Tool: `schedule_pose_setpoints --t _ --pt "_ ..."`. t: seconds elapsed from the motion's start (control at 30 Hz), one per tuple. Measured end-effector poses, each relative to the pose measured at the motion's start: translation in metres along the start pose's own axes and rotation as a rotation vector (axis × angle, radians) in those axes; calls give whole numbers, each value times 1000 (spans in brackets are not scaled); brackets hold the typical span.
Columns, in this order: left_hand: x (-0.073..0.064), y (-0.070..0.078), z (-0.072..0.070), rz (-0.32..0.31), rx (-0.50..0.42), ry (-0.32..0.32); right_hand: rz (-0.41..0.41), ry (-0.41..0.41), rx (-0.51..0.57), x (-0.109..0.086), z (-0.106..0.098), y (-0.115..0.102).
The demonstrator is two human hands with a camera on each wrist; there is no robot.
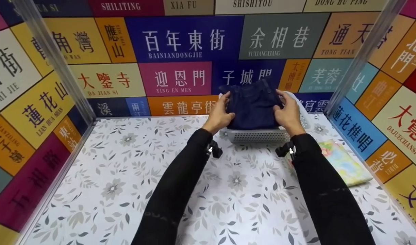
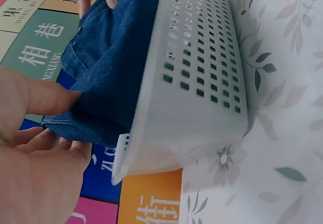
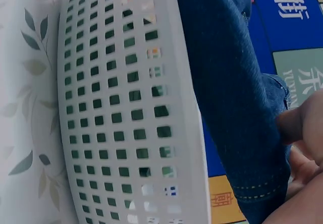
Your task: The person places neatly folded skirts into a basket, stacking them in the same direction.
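Both hands hold a folded pair of dark blue jeans (image 1: pixel 253 107) at the mouth of a white perforated plastic basket (image 1: pixel 259 136). My left hand (image 1: pixel 221 114) grips the left side. In the left wrist view the thumb of that hand (image 2: pixel 40 143) lies on the denim and its fingers go underneath. The right side is pinched by my right hand (image 1: pixel 288 112); in the right wrist view its thumb presses the jeans (image 3: pixel 242 108) near a stitched hem. The folded denim overlaps the basket's front rim in the head view, hiding much of the inside.
A folded pastel cloth (image 1: pixel 347 165) in yellow, green and blue lies right of the basket, partly behind the right sleeve. The table (image 1: pixel 126 177) has a leaf-and-flower covering. Panels with colourful lettered signs (image 1: pixel 175 78) enclose its back and sides.
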State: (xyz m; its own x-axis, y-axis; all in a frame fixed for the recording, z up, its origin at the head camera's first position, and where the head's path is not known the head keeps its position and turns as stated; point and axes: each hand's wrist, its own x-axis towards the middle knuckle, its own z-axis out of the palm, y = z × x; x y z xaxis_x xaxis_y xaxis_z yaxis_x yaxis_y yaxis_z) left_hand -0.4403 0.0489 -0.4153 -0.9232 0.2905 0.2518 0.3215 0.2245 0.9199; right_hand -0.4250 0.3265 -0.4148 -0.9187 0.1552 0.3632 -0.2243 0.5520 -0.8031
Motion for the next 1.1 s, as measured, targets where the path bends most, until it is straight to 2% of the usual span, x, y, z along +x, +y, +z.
schedule_pose_setpoints --t 0.1,0.2,0.3,0.4,0.57,0.77,1.0,1.1 --pt "1 -1 5 12 115 15 8 18 -20 1 1 4" --pt "-2 -1 6 18 262 4 16 17 -35 1 1 9" --pt "-7 -1 2 26 440 -14 9 -15 -99 1 1 14" --pt "-15 -2 -5 41 557 -15 0 -55 -196 -1 0 21" --pt "-27 -8 -14 72 553 -16 -16 -70 -287 -10 -3 30" --pt "-42 -14 -22 143 550 -37 -81 -21 -279 -22 -3 35" --pt "-72 -20 -32 210 611 -28 -168 39 -243 -41 -2 41" --pt "-83 -24 -38 221 617 -20 -196 51 -238 -51 -3 42"
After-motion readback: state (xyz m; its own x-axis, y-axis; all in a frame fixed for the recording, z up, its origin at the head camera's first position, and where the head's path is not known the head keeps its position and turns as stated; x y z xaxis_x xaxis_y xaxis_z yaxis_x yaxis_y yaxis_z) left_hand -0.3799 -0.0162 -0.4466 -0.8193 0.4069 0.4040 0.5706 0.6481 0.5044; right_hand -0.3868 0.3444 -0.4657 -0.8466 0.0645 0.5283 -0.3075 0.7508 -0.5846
